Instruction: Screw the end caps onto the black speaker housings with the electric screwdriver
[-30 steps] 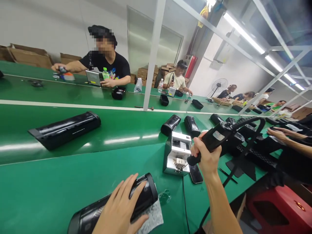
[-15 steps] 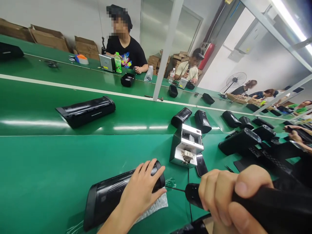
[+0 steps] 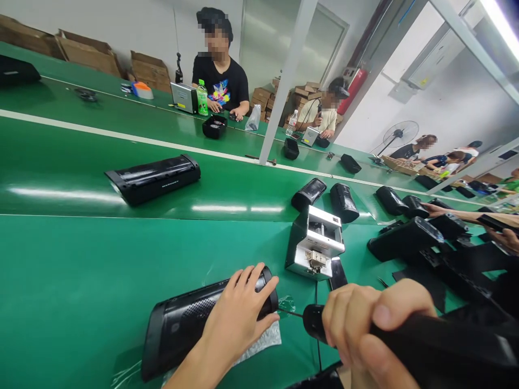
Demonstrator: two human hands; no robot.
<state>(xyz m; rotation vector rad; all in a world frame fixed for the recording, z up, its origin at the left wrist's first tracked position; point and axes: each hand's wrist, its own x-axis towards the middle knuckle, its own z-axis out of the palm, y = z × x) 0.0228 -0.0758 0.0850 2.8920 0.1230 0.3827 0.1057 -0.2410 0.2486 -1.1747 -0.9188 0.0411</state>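
The left hand (image 3: 239, 310) is spread over the right end of a black casing (image 3: 178, 313), fingers across the top and thumb down the near side, holding it. The casing lies lengthwise on the near part of the green bench (image 3: 81, 270), its perforated face showing. A crinkled silvery sheet (image 3: 270, 337) pokes out from beneath its near side, and clear film (image 3: 287, 302) lies just beside its right end.

The right hand (image 3: 365, 324) is clenched around a black power screwdriver (image 3: 313, 321), which points left. Its thin bit (image 3: 290, 312) reaches the casing's right end; whether the tip sits in a screw is too small to tell.

Just beyond the hands stands a silver and black metal device (image 3: 316, 243), with a phone (image 3: 338, 274) beside it on the right. Two dark casings (image 3: 344, 202) lie behind the device, and a longer glossy casing (image 3: 156, 178) rests farther left. Black parts (image 3: 405, 237) crowd the right side. Across the bench, a co-worker in a black shirt (image 3: 239, 84) sits near a green bottle (image 3: 203, 98).
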